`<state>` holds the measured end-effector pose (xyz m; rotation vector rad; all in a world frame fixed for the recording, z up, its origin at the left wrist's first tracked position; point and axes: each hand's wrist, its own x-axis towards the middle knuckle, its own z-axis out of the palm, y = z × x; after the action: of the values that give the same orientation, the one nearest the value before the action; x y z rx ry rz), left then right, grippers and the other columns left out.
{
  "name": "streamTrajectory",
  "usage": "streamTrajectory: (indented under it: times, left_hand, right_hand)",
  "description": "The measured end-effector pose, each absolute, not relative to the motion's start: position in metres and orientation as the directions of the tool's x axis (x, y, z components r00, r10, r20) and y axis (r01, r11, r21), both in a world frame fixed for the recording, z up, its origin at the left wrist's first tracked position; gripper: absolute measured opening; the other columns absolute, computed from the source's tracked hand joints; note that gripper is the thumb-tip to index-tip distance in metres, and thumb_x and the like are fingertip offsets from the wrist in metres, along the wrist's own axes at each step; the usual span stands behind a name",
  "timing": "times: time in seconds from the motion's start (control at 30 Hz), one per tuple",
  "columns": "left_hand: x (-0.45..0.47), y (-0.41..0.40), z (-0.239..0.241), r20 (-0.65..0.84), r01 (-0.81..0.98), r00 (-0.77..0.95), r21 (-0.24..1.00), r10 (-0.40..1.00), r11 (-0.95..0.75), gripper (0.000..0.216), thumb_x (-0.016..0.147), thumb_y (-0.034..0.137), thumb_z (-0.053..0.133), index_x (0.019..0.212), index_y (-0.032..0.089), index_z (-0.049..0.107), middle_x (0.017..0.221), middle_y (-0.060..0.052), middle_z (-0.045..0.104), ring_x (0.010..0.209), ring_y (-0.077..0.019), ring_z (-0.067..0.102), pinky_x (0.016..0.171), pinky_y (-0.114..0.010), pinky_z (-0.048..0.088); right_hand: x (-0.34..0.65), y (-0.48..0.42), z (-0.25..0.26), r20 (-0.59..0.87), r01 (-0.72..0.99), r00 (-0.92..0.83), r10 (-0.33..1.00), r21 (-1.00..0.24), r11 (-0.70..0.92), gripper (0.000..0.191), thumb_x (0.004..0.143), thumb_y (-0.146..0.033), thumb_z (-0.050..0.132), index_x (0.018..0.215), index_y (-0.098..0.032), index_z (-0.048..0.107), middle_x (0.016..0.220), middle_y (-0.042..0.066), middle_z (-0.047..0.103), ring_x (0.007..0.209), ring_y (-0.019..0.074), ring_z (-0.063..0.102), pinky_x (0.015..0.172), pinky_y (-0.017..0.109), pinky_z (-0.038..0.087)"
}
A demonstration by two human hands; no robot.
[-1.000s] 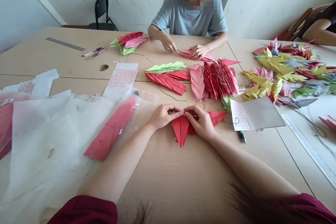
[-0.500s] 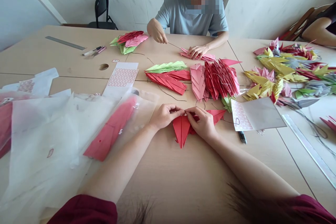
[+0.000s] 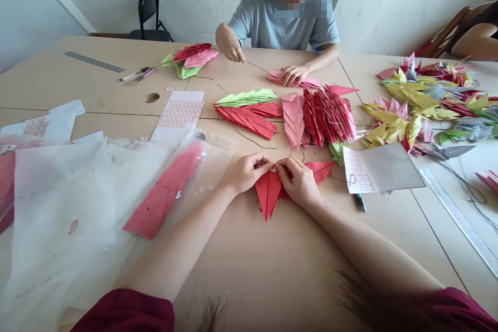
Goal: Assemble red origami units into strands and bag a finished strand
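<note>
A red folded paper crane lies flat on the wooden table in front of me. My left hand and my right hand meet at its top edge, both with fingers pinched together on it. A thin dark thread runs from that spot towards the stacks of red, pink and green folded cranes just beyond my hands.
A person in a grey shirt sits across the table, one hand raised with a thread, the other on pink cranes. Clear plastic bags with red paper lie at left. Sticker sheets, a pen, rulers and a colourful crane pile lie at right.
My hands have stayed pinched on the red crane, barely shifting. The person opposite lifted one hand away from the pink cranes, drawing a thread up and to the left.
</note>
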<state>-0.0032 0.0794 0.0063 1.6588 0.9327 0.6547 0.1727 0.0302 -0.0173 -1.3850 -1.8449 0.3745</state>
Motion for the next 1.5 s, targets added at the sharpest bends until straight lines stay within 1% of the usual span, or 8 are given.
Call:
streamTrajectory:
  times: [0.2,0.37,0.53,0.67,0.83,1.2,1.4,1.5]
  left_hand:
    - [-0.0037,0.0782,0.0067,0.028,0.256,0.627,0.936,0.779,-0.24,0.023,0.093,0.036,0.048,0.083,0.017,0.056,0.079,0.001,0.057,0.075,-0.0133,0.052,0.07,-0.024,0.041]
    - [-0.0043,0.0778,0.008,0.037,0.222,0.647,0.946,0.761,-0.235,0.019,0.093,0.033,0.048,0.083,0.018,0.054,0.081,0.001,0.055,0.077,-0.0139,0.05,0.072,-0.024,0.04]
    - [-0.0044,0.0774,0.0105,0.031,0.197,0.623,0.961,0.781,-0.196,0.02,0.093,0.033,0.048,0.084,0.017,0.056,0.081,0.0,0.054,0.077,-0.014,0.05,0.072,-0.024,0.04]
    - [-0.0036,0.077,0.0122,0.049,0.17,0.602,0.967,0.797,-0.188,0.02,0.092,0.033,0.05,0.083,0.017,0.056,0.081,0.0,0.056,0.077,-0.0138,0.051,0.072,-0.023,0.041]
    - [-0.0034,0.0768,0.0113,0.077,0.164,0.589,0.963,0.805,-0.212,0.019,0.093,0.033,0.05,0.084,0.017,0.056,0.081,0.0,0.056,0.078,-0.0137,0.052,0.074,-0.023,0.041]
    - [-0.0032,0.0769,0.011,0.086,0.195,0.595,0.949,0.799,-0.247,0.023,0.094,0.037,0.049,0.086,0.017,0.057,0.083,-0.001,0.058,0.079,-0.014,0.052,0.074,-0.024,0.041]
    - [-0.0042,0.0772,0.0089,0.078,0.206,0.594,0.947,0.801,-0.245,0.021,0.093,0.036,0.051,0.085,0.017,0.057,0.082,0.0,0.057,0.077,-0.0134,0.052,0.071,-0.023,0.04]
    - [-0.0048,0.0765,0.0074,0.077,0.198,0.588,0.952,0.805,-0.235,0.019,0.093,0.033,0.051,0.084,0.017,0.057,0.082,0.0,0.057,0.078,-0.0132,0.052,0.072,-0.023,0.04]
  right_hand:
    - [0.1724,0.0307,-0.0145,0.323,0.646,-0.139,0.936,-0.686,0.333,0.013,0.097,-0.025,0.041,0.088,-0.023,0.051,0.089,0.005,0.063,0.078,0.0186,0.06,0.071,0.03,0.046]
    - [0.1717,0.0302,-0.0143,0.301,0.626,-0.136,0.944,-0.712,0.317,0.011,0.096,-0.025,0.043,0.088,-0.023,0.05,0.087,0.004,0.063,0.076,0.0182,0.059,0.069,0.03,0.046]
    - [0.1705,0.0298,-0.0124,0.391,0.569,-0.068,0.918,-0.74,0.358,0.005,0.094,-0.023,0.047,0.093,-0.024,0.052,0.091,0.004,0.061,0.081,0.0183,0.06,0.072,0.031,0.049]
    - [0.1704,0.0272,-0.0092,0.49,0.58,-0.072,0.869,-0.688,0.436,0.008,0.093,-0.021,0.048,0.094,-0.025,0.054,0.093,0.005,0.061,0.082,0.0188,0.06,0.076,0.034,0.05]
    - [0.1708,0.0265,-0.0094,0.466,0.667,-0.1,0.879,-0.624,0.406,0.008,0.092,-0.021,0.051,0.094,-0.024,0.058,0.091,0.004,0.065,0.078,0.0186,0.061,0.077,0.037,0.048]
    - [0.1704,0.0278,-0.0109,0.468,0.697,-0.064,0.881,-0.611,0.375,0.01,0.092,-0.024,0.053,0.094,-0.024,0.062,0.091,0.003,0.069,0.074,0.018,0.063,0.074,0.036,0.046]
    - [0.1713,0.0296,-0.0116,0.475,0.738,-0.083,0.876,-0.562,0.375,0.008,0.09,-0.021,0.053,0.087,-0.023,0.06,0.084,0.002,0.068,0.074,0.018,0.062,0.071,0.035,0.043]
    - [0.1715,0.0286,-0.0124,0.471,0.728,-0.075,0.879,-0.576,0.371,0.006,0.088,-0.021,0.054,0.084,-0.023,0.058,0.08,0.002,0.066,0.072,0.0178,0.061,0.071,0.034,0.044]
